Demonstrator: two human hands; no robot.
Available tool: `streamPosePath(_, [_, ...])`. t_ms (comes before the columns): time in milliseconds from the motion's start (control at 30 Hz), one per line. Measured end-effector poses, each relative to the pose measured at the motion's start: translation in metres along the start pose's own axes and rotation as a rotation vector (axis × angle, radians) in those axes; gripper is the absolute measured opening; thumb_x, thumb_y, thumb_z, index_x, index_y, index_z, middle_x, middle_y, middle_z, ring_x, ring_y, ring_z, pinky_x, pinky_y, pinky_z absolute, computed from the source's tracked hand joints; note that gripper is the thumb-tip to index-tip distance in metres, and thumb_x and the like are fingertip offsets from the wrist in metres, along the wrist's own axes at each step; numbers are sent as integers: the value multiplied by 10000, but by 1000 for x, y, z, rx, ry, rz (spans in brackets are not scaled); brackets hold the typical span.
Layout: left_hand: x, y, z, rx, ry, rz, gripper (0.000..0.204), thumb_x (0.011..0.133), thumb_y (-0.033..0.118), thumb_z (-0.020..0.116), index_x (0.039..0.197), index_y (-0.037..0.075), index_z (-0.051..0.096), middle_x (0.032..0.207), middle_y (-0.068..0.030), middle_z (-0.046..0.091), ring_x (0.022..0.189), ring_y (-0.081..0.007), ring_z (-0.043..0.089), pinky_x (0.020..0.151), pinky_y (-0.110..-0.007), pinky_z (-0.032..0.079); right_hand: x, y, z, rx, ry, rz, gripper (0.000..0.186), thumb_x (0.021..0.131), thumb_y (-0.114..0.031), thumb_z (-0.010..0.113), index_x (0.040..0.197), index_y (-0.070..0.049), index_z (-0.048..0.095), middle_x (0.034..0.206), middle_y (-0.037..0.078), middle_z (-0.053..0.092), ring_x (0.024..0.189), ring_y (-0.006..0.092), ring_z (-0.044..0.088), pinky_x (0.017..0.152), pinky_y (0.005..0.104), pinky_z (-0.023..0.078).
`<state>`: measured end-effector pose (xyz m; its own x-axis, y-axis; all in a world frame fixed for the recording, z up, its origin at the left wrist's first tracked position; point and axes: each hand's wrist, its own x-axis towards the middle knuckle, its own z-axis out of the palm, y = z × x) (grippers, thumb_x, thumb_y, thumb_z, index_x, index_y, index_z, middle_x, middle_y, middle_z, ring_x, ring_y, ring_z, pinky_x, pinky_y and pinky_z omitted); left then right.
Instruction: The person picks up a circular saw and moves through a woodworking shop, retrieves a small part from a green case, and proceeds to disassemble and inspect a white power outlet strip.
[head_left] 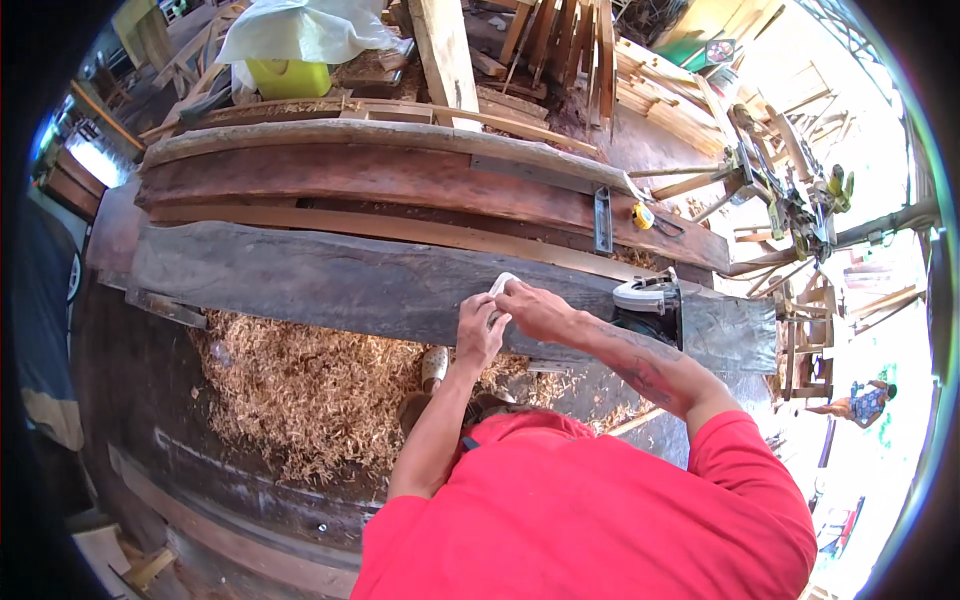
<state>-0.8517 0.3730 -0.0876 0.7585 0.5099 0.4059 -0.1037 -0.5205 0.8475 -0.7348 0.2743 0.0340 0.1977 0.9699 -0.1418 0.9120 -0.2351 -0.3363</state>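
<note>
My left hand (478, 330) and my right hand (536, 310) meet above the middle of a long dark wooden plank (300, 268). The fingers of my right hand are closed on a small white piece (504, 281), perhaps paper or cloth; its exact kind is not clear. My left hand's fingers are bent closed right beside it, and what they grip is partly hidden. To the right on the same plank rests a power planer (643, 298) with a white handle, untouched by either hand.
Beyond the plank lie reddish boards (380, 185), with a metal bar (603, 220) and a yellow tape measure (642, 215) on them. Wood shavings (300, 390) heap on the near floor. A light-green container (288, 78) sits under plastic sheeting. Another person (865, 402) is far right.
</note>
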Motion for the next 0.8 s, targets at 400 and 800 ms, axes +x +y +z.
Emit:
streamPosePath(400, [12,-7,-6,13,-131,-64,210,713,-36,736,907,30,691,1067,-97,661,1040,-313,602,902,-409,504,8,-18,-1,32,-211,397,321,1011,-277,511,997,30,606,924,230,696,811,386,716,681,498,578])
streamPosePath(800, [31,0,-17,212,-293,180,104,826,61,724,928,59,711,1047,-94,645,1012,-304,602,896,-431,500,-51,4,-11,434,417,612,225,929,-154,609,1078,14,601,952,229,681,913,383,690,772,478,540])
